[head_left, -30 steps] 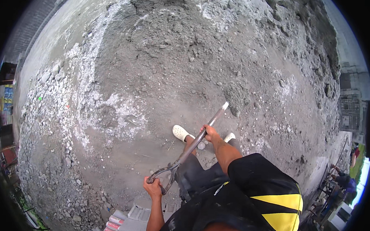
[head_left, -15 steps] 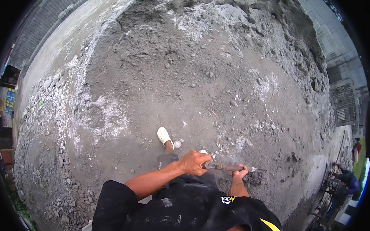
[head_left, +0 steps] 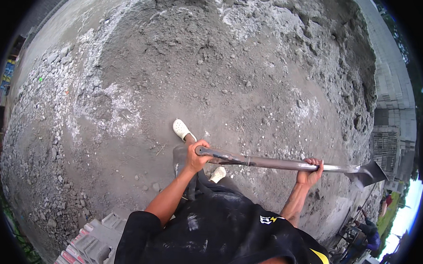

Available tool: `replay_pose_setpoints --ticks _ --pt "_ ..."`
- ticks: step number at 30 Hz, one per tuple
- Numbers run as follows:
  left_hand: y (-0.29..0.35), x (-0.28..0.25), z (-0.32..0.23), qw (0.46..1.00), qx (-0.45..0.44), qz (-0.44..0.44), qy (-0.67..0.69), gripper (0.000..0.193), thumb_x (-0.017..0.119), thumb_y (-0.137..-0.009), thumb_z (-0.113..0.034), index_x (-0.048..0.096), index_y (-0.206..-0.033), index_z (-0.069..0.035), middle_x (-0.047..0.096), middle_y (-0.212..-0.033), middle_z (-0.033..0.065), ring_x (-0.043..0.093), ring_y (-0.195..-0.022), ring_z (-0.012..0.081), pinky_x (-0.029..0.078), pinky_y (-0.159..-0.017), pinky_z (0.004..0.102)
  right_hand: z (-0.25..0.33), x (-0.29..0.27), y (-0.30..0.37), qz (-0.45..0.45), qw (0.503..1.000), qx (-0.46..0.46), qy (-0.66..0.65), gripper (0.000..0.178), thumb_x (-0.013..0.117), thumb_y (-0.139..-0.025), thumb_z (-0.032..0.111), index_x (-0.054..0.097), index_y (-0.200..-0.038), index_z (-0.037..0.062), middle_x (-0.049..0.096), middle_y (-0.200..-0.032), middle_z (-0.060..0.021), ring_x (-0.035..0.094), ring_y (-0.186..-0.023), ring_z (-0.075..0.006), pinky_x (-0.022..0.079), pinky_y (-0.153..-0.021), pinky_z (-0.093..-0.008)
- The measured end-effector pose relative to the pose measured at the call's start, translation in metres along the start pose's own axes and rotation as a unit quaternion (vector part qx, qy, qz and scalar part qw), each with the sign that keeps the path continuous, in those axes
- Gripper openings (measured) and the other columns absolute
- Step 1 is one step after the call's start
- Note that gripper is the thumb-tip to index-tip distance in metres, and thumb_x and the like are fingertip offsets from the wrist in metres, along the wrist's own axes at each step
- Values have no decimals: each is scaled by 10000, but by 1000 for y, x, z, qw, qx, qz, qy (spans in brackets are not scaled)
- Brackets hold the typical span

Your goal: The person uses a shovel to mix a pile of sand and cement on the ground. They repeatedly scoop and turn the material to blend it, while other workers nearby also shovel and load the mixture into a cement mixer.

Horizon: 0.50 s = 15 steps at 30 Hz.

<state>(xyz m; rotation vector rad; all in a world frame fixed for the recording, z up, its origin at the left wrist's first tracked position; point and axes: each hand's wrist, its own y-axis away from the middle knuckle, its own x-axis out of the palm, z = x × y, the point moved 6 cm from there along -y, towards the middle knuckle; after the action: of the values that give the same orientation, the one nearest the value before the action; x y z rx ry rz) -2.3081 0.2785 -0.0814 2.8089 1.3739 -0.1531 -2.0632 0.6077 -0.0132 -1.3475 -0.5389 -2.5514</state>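
A long-handled shovel lies level across the front of my body, its blade out to the right. My left hand is closed around the handle's end, above the left thigh. Farther along, my right hand grips the shaft closer to the blade, with that arm stretched out to the right. The dark metal blade is tilted, and a pale blur hangs by its lower edge. Whether any sand lies on it I cannot tell. White clogs are on my feet.
A bank of grey sand rises ahead, steeper at the right. Loose stones cover the left side. Hollow blocks are stacked behind me at lower left. A grey grate stands far right; a person is at lower right.
The shovel has swung up and to the right, its blade now raised in view. My right arm has stretched outward. My left hand has moved slightly left and up. The block stack has come into view.
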Motion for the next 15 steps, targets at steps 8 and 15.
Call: replay_pose_setpoints --ticks 8,15 --pt "4 -98 144 847 -288 -393 212 119 551 -623 8 465 -704 2 499 -554 69 481 -453 140 373 -427 258 -390 24 -182 67 851 241 462 182 581 -797 142 479 -820 -7 522 -661 -92 571 -595 -225 510 -592 -355" --pt "229 -210 187 602 -473 -640 65 148 460 -595 105 422 -679 -10 431 -561 55 424 -422 130 365 -378 254 -651 -201 64 -53 607 614 502 108 501 -807 37 468 -837 -62 526 -698 -134 574 -635 -265 520 -615 -398"
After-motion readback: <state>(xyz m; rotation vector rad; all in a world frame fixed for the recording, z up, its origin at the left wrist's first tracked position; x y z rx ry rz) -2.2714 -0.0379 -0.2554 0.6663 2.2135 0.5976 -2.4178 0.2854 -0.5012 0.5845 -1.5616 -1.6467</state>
